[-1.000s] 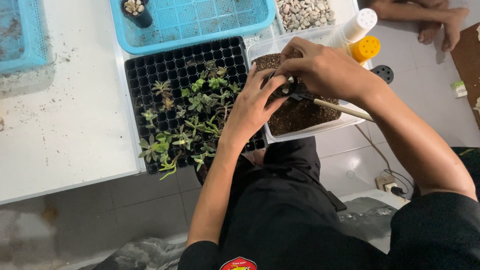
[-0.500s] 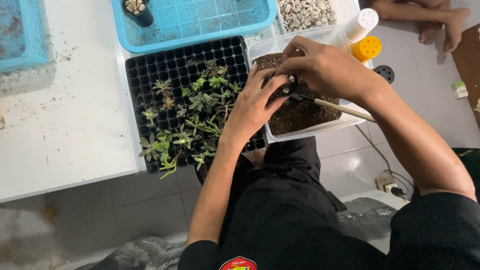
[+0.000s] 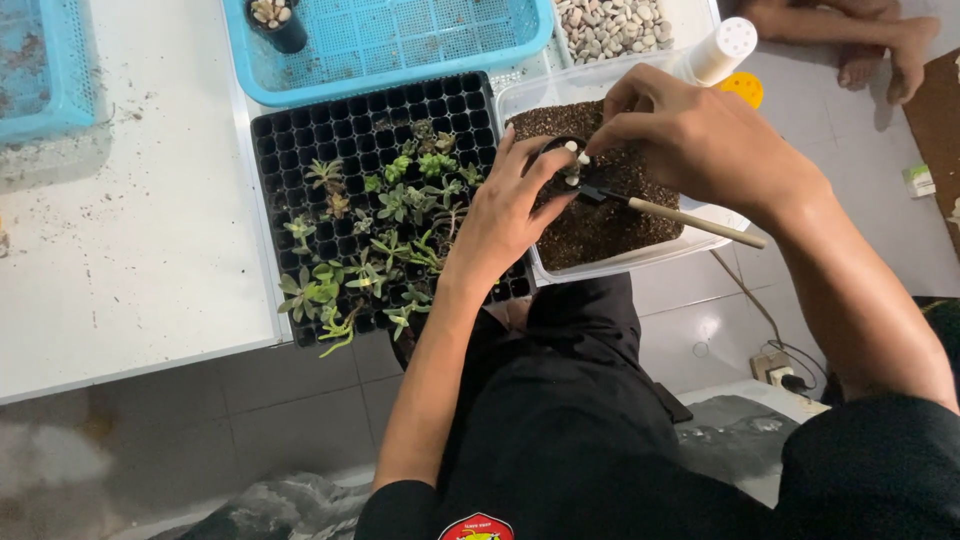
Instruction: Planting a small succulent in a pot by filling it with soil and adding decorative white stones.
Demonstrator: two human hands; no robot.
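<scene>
Small green-white packet (image 3: 917, 178) far right

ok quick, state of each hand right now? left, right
Left hand: closed around a small black pot above the tub of soil.
Right hand: fingers pinched over the pot; whether they hold anything cannot be told.

A white table (image 3: 130, 260) scattered with soil specks fills the view from nine to twelve o'clock; on it, at centre, lies a black seedling tray (image 3: 300, 150) with small green succulents; at twelve o'clock a blue mesh basket (image 3: 400, 50); at ten o'clock another blue basket (image 3: 40, 70); at one o'clock a clear tub of dark soil (image 3: 610, 225), touching the tray's side; beyond it a container of pale pebbles (image 3: 610, 25); grey floor tiles (image 3: 300, 420) spread below at six o'clock.
</scene>
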